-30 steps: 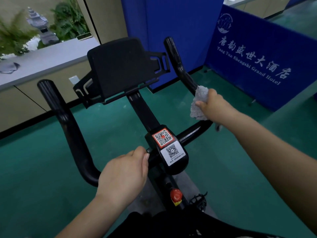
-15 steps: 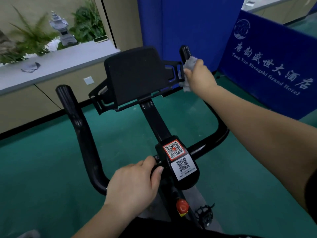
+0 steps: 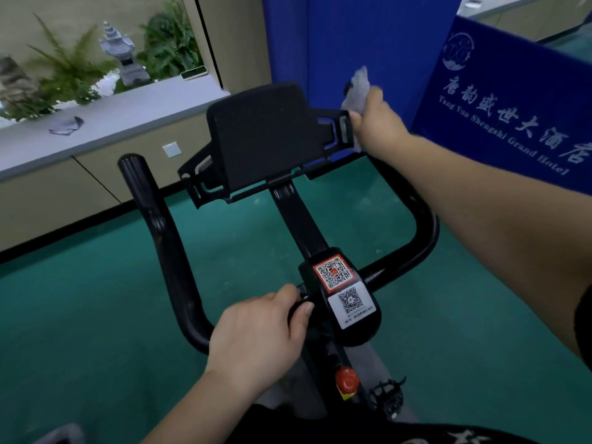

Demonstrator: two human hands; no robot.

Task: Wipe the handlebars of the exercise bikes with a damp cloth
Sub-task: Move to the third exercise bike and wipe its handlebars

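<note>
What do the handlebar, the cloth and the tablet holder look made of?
Handlebar: likely painted or coated metal tube, glossy black with highlights along the bends. Cloth: soft grey fabric, maybe microfibre, bunched in the right hand. Tablet holder: matte black, probably moulded plastic, no glare.

grey cloth wrapping black handlebar tip

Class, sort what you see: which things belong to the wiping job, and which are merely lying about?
Job: grey cloth, right hand gripping it, black handlebars, left hand steadying the bar.

Lying about: stone lantern, ferns, phone, blue banner.
</note>
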